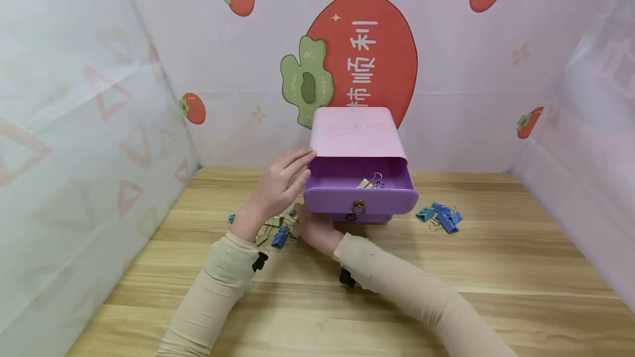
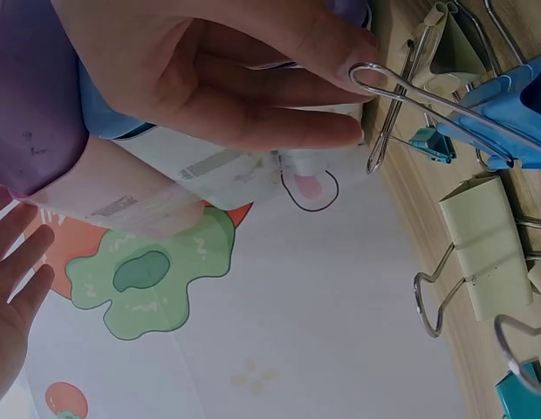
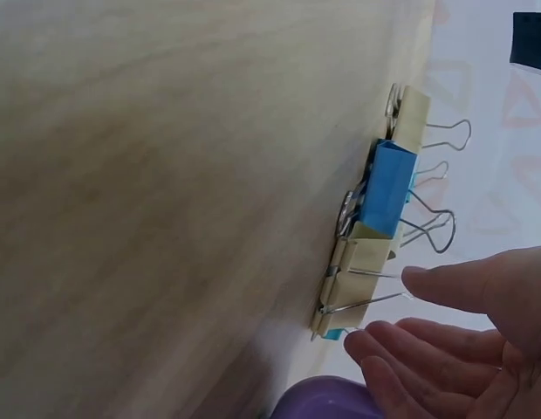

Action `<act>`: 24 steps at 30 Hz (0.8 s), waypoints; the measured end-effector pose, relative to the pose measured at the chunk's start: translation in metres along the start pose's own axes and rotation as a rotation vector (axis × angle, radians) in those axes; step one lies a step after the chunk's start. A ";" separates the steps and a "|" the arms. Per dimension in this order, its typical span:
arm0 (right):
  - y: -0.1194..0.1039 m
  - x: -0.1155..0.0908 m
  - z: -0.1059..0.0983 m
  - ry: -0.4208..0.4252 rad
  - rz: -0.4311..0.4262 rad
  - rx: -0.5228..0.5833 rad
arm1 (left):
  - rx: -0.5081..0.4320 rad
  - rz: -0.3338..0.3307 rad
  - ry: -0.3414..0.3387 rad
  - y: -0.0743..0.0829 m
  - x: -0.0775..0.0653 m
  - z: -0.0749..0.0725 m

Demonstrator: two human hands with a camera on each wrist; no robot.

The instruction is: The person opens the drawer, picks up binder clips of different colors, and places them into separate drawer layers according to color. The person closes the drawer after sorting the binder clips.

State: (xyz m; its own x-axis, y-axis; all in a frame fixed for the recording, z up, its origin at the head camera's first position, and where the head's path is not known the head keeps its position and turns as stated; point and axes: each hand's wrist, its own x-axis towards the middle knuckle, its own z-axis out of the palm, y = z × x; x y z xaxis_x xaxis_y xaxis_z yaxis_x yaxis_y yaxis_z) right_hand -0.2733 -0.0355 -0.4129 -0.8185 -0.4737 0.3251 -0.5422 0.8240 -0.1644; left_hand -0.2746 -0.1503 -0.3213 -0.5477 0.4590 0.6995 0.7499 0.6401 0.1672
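My left hand (image 1: 275,189) rests its straight fingers on the left side of a pink and purple drawer box (image 1: 357,134). The upper drawer (image 1: 332,201) is pulled out, with yellow binder clips (image 1: 365,183) inside. Below its left front corner, my right hand (image 1: 317,228) reaches into a pile of binder clips. In the right wrist view, the thumb (image 3: 445,286) and fingers are parted around the wire handle of a yellow binder clip (image 3: 353,279); a firm grip does not show. A blue binder clip (image 3: 388,189) stands beside it.
Blue and teal binder clips (image 1: 446,218) lie to the right of the box on the wooden table (image 1: 307,313). A lower drawer (image 1: 369,218) with a ring pull sits under the open one. Behind stands a printed cloth backdrop (image 1: 446,70).
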 end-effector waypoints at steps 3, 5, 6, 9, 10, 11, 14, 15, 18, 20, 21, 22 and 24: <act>0.003 -0.001 -0.002 -0.014 0.009 0.026 | -0.004 0.004 0.008 0.000 0.002 0.001; 0.006 -0.004 -0.003 -0.020 0.009 0.056 | -0.003 0.008 0.007 0.000 0.002 0.001; 0.008 -0.006 -0.004 -0.018 0.008 0.066 | 0.001 0.011 0.005 0.000 0.001 0.002; 0.014 -0.018 -0.008 -0.005 -0.016 0.090 | 0.023 0.010 -0.003 0.001 -0.004 0.002; 0.016 -0.023 -0.011 -0.001 -0.022 0.100 | 0.030 0.008 -0.003 0.001 -0.006 0.002; 0.019 -0.028 -0.014 0.006 -0.032 0.109 | 0.035 0.005 -0.002 0.002 -0.007 0.001; 0.030 -0.045 -0.025 0.010 -0.048 0.128 | 0.043 -0.004 0.010 0.003 -0.010 0.000; 0.034 -0.051 -0.030 0.014 -0.047 0.131 | 0.043 -0.007 0.013 0.003 -0.010 0.000; 0.044 -0.072 -0.046 0.038 -0.040 0.159 | 0.030 -0.021 -0.005 0.007 -0.011 -0.001; 0.049 -0.086 -0.059 0.099 -0.023 0.176 | 0.020 -0.042 -0.026 0.010 -0.013 -0.003; 0.051 -0.093 -0.065 0.148 -0.017 0.188 | 0.011 -0.055 -0.038 0.011 -0.015 -0.003; 0.053 -0.100 -0.072 0.197 -0.013 0.196 | 0.002 -0.069 -0.051 0.013 -0.016 -0.004; 0.058 -0.111 -0.083 0.315 -0.013 0.208 | -0.004 -0.092 -0.071 0.014 -0.019 -0.005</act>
State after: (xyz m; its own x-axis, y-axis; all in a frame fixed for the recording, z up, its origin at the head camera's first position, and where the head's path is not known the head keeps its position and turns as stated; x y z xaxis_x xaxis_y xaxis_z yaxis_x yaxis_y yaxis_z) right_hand -0.1977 0.0909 -0.3810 -0.7301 -0.3389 0.5933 -0.6059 0.7226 -0.3328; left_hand -0.2519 -0.1529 -0.3285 -0.6390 0.4407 0.6304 0.6966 0.6791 0.2313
